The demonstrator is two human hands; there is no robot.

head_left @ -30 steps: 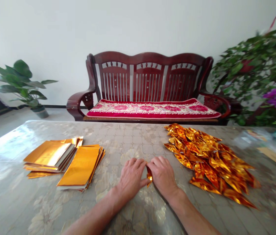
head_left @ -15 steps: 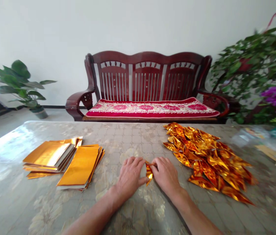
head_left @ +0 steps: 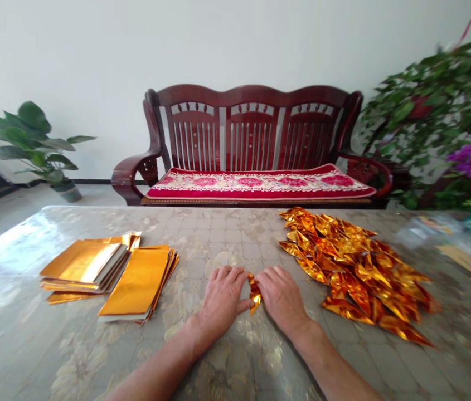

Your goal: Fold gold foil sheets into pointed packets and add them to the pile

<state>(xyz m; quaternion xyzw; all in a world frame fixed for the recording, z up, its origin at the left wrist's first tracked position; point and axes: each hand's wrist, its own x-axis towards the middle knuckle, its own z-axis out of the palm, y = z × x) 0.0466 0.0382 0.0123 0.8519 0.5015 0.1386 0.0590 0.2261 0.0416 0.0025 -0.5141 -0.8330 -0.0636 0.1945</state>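
Between my hands, at the front middle of the table, is a small piece of gold foil paper (head_left: pixel 255 296), partly folded. My left hand (head_left: pixel 224 294) grips its left side, thumb and fingers curled round it. My right hand (head_left: pixel 282 295) pinches the right edge, its fingertips bent and partly hidden. To the right lies a heap of folded gold foil paper pieces (head_left: pixel 356 270), pointed at their ends. On the left stand stacks of flat gold foil sheets, a nearer stack (head_left: pixel 137 281) and a farther one (head_left: pixel 78 262).
A patterned cover spreads over the table (head_left: pixel 218 228). Clear plastic bags (head_left: pixel 427 229) and brown card strips (head_left: pixel 463 262) lie at the right edge. Beyond the table is a dark wooden bench (head_left: pixel 252 133) with a red floral cushion (head_left: pixel 260 184). Plants stand on both sides.
My right fingers have shifted slightly along the foil paper's right edge, and more of the gold shows between the hands. My left hand keeps almost the same place.
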